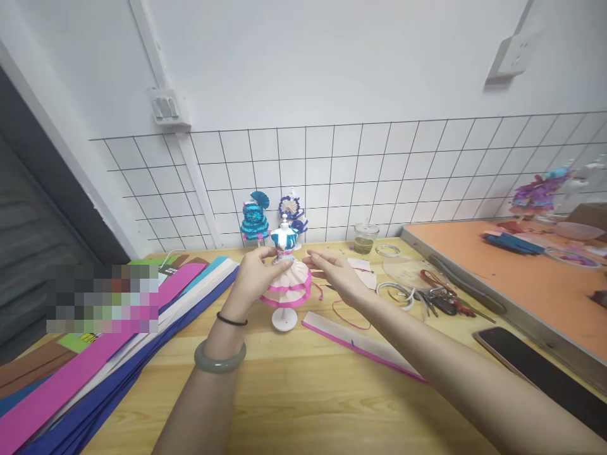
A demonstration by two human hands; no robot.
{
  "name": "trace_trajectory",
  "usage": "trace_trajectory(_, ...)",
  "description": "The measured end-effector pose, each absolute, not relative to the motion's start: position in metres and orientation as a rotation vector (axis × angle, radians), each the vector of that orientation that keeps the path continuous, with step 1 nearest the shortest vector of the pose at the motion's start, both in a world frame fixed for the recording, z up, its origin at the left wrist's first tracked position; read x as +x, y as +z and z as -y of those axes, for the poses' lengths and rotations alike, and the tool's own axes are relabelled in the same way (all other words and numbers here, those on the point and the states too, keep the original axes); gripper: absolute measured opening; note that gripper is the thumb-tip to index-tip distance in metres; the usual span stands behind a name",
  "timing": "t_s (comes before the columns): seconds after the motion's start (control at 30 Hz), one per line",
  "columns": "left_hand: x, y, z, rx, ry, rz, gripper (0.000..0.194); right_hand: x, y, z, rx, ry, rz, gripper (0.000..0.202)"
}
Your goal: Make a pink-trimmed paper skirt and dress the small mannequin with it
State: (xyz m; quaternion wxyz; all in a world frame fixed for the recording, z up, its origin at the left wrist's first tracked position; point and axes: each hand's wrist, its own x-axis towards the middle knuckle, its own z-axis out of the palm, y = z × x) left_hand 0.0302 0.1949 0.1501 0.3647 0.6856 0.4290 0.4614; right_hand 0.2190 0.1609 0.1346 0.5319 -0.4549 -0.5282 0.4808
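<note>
From the head camera, the small mannequin [285,278] in a pink-and-white paper dress stands on the wooden surface [303,392], the left hand [256,273] closing its grip around the mannequin's skirt while the right hand [337,273] hovers just beside the mannequin, fingers spread.

The doll dress form [286,278] stood upright on a white round foot on the wooden table [303,392], wearing a teal-and-white top and a tiered pale skirt edged in pink. A loose pink-edged paper strip [360,346] lay just right of the foot.
</note>
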Motion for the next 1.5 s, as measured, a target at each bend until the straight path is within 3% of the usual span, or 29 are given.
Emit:
trace_trajectory(0.37, 0.033, 0.15, -0.194, 1.79, 1.222, -1.111, 0.04, 0.225, 0.113, -0.166, -1.133, 1.12, 1.237, 0.04)
trace_trajectory(0.97, 0.045, 0.165, -0.166, 1.723, 0.79, -0.75, 0.035, 0.212, 0.183, -0.168, -0.867, 1.09, 1.421, 0.037)
trace_trajectory(1.3, 0.05, 0.156, -0.174, 1.668, 0.865, -0.716, 0.043, 0.204, 0.182, -0.167, -0.888, 1.077, 1.285, 0.039)
trace_trajectory(1.5, 0.037, 0.154, -0.184, 1.711, 0.955, -1.026, 0.04, 0.239, 0.139, -0.182, -1.113, 0.867, 1.215, 0.048)
